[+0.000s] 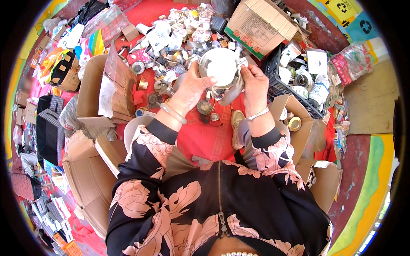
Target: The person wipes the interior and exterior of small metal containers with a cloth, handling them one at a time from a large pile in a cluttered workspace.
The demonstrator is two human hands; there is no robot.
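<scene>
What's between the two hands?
Head view: a round white-faced item, its left side gripped by the left hand, the right hand at its right.

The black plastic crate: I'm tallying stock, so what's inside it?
The black plastic crate holds white boxes and a round fitting, among other things. Whatever lies beneath this top layer is covered.
</scene>
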